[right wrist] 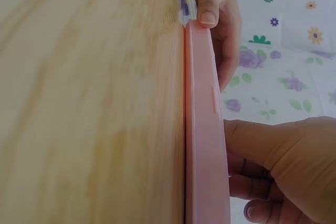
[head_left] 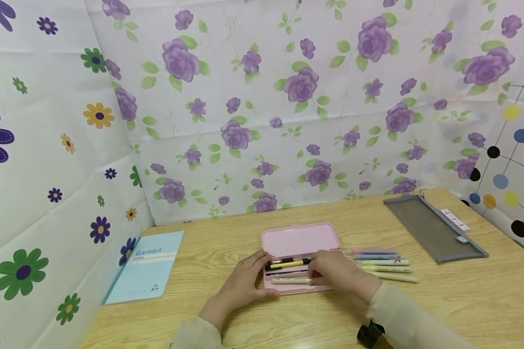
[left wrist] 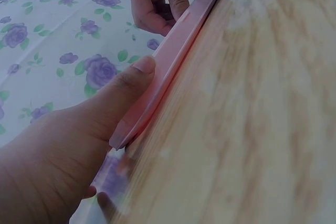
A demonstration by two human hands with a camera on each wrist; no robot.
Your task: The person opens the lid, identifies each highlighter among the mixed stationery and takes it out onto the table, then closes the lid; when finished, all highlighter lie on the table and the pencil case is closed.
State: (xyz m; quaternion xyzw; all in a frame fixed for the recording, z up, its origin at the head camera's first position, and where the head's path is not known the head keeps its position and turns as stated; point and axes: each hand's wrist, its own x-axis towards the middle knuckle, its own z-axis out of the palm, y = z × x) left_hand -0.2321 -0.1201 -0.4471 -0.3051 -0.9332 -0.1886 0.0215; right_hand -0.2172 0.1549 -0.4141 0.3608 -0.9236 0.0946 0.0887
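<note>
A pink pencil case [head_left: 300,238] lies on the table with its lid tipped back. My left hand [head_left: 243,277] grips its left end, thumb at the front corner and fingers toward the back. In the left wrist view the left thumb [left wrist: 128,85] presses along the pink front wall. Over the right part of the case is my right hand [head_left: 338,270], its curled fingers reaching inside and pinching the right end of a cream pen [head_left: 290,280]. Behind that pen lie a yellow-and-black pen [head_left: 287,264] and other dark pens. The case wall partly hides the right fingertips in the right wrist view.
Several pastel pens [head_left: 386,262] lie on the table right of the case. Further right is a grey mesh zip pouch [head_left: 432,228] beside a white label strip [head_left: 455,219]. A light blue notebook [head_left: 146,266] lies at the left. Flowered cloth [head_left: 270,102] hangs behind the table.
</note>
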